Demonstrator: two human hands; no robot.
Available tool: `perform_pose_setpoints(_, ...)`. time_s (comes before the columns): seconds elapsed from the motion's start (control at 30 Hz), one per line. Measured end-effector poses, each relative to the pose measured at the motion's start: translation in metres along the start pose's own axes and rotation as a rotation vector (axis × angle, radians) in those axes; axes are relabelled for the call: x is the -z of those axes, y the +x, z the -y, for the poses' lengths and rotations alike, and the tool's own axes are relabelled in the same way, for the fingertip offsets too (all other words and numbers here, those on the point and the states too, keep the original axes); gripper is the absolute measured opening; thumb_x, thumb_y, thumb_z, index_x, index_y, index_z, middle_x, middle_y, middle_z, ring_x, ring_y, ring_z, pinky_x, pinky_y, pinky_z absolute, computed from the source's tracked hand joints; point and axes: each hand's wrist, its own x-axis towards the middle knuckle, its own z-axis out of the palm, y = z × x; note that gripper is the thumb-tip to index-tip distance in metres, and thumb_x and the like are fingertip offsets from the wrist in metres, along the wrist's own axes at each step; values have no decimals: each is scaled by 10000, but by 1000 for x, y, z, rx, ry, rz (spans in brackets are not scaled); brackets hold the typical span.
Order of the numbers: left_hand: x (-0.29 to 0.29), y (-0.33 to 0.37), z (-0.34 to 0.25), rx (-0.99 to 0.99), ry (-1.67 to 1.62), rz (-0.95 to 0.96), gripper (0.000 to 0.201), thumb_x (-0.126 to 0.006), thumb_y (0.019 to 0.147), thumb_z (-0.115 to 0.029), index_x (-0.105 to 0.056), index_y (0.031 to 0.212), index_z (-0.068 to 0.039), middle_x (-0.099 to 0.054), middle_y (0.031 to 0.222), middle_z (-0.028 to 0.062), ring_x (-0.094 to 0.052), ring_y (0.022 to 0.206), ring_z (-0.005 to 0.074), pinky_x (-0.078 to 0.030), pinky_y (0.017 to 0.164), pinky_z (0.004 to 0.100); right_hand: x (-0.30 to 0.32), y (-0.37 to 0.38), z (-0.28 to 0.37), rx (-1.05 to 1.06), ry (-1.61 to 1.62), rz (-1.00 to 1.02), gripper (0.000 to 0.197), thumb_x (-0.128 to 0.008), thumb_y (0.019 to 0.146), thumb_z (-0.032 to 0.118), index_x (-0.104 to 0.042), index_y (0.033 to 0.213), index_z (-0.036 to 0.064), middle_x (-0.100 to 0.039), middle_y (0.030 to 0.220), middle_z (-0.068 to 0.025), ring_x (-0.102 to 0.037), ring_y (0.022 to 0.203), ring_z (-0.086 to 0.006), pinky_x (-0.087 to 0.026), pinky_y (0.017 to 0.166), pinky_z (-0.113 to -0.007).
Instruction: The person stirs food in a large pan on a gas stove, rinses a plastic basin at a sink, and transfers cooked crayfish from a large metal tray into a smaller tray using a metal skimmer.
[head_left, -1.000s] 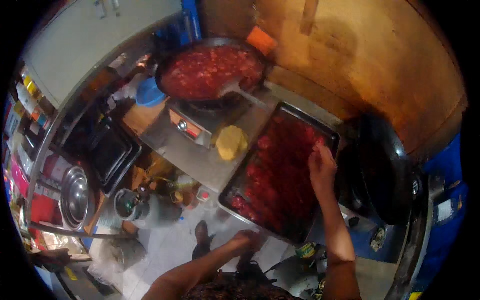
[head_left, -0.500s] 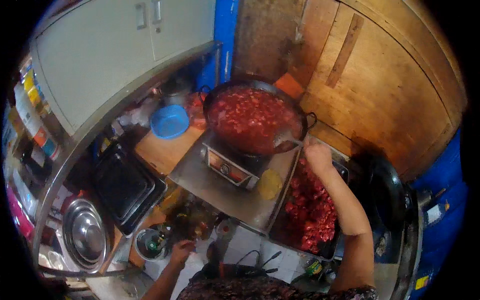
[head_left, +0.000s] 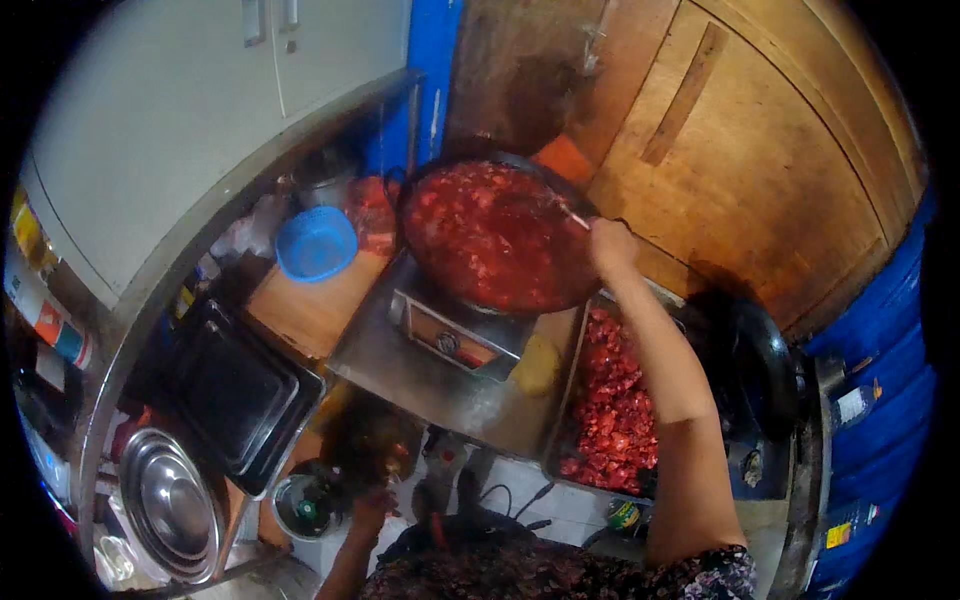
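Observation:
A large black wok [head_left: 425, 277] full of red meat pieces in red liquid [head_left: 490, 240] sits on a portable stove [head_left: 448, 345]. At its right rim my right hand [head_left: 612, 246] is closed around the handle of a spatula [head_left: 570, 212]; the blade is sunk in the meat and hidden. My left hand [head_left: 372, 508] hangs low near the front with its fingers apart, slightly blurred, beside a metal bowl [head_left: 283, 510] with a green item in it. It holds nothing that I can see. Below my right forearm lies a tray of raw red meat chunks [head_left: 610, 400].
A blue plastic basket [head_left: 316, 245] stands on a wooden board [head_left: 300, 312] left of the wok. Black trays [head_left: 235, 385] and round steel pans [head_left: 172, 500] are at the left. A yellow round pad [head_left: 537, 365] lies by the stove. Another dark wok [head_left: 765, 365] leans at the right.
My right hand has moved up and away along the wok's right rim. The spatula blade, visible near the front right before, is now under the meat. My left hand stays low. The view has shifted slightly.

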Motion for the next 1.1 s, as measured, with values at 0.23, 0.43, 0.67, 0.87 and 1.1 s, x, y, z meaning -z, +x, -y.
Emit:
perform_pose_setpoints(0.23,29,8,3,-5,15,-143,228,-627,832,-117,-643,1014,19,-662,831,113,-649,696,195,-551,607,335,-16,71,-44,-198,188,61,220,-555,824,129,-662,941,-24,-645,1008,-274,-621,977,-417,-502,824,-495)
perform_pose_setpoints(0.43,28,19,16,-56,10,-148,167,-599,827,-80,-630,943,36,-647,807,122,-649,688,217,-549,617,339,-32,55,1,-100,107,138,278,-445,873,120,-652,1021,8,-642,1067,-245,-614,1021,-401,-492,857,-489)
perform_pose_setpoints(0.67,12,15,21,2,12,-96,134,-616,814,-68,-646,883,43,-645,803,125,-637,698,211,-544,631,337,-45,46,25,144,49,224,265,-430,867,102,-658,954,1,-641,1022,-252,-619,980,-410,-500,825,-497)
perform_pose_setpoints(0.87,23,27,20,-200,204,20,151,-606,831,-85,-648,902,41,-651,811,123,-637,716,186,-535,619,328,-34,19,18,289,17,200,262,-426,849,83,-665,916,0,-661,932,-236,-636,905,-413,-512,796,-493)
perform_pose_setpoints(1.1,37,45,14,-28,53,43,167,-656,865,-131,-647,967,2,-656,810,93,-650,684,195,-537,568,335,36,-9,3,381,-51,257,222,-498,821,91,-684,882,-15,-653,931,-261,-649,919,-390,-529,784,-464)
